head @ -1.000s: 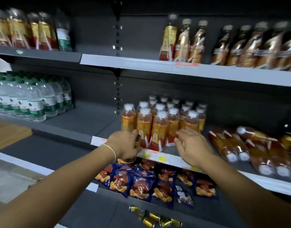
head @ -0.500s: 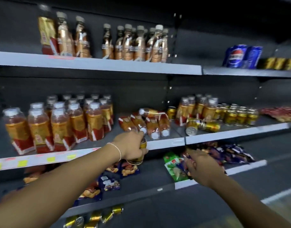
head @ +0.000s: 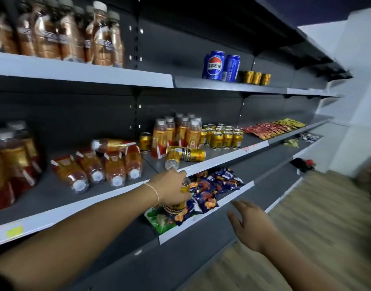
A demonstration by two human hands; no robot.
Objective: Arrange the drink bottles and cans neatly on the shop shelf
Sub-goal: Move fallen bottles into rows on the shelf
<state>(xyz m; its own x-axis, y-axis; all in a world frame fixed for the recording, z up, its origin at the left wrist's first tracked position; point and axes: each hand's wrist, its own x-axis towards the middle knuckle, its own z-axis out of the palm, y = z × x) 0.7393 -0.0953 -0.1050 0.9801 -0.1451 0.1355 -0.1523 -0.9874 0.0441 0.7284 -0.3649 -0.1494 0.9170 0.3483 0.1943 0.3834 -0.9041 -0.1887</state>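
Left hand (head: 172, 186) grips a gold can (head: 177, 203) from above, fingers curled round its upper half. The can is upright, held in front of the lip of the middle shelf (head: 226, 157) and over the snack packets (head: 214, 184) on the lower shelf (head: 201, 220). Motion blur makes it unclear whether its base touches the packets. A thin bracelet (head: 154, 193) sits at the wrist.

Right hand (head: 250, 222) hangs lower and to the right, fingers straight and spread, holding nothing, in front of the lower shelf's edge.

Just above the left hand, two fallen cans (head: 185, 154) lie on their sides on the middle shelf, touching each other. Behind them stands a cluster of upright bottles (head: 177, 133) with orange drink and white caps. A single upright can (head: 145, 142) stands just to their left, and a tidy block of gold cans (head: 222, 136) to their right.

Further left, toppled bottles (head: 100, 168) lie caps outward, with one more laid across their far ends. Beyond the block of cans, red and yellow sachets (head: 271, 128) run along the shelf.

On the upper shelf (head: 228, 86), two blue cans (head: 220, 65) stand together, with three small gold cans (head: 257, 77) just to their right.
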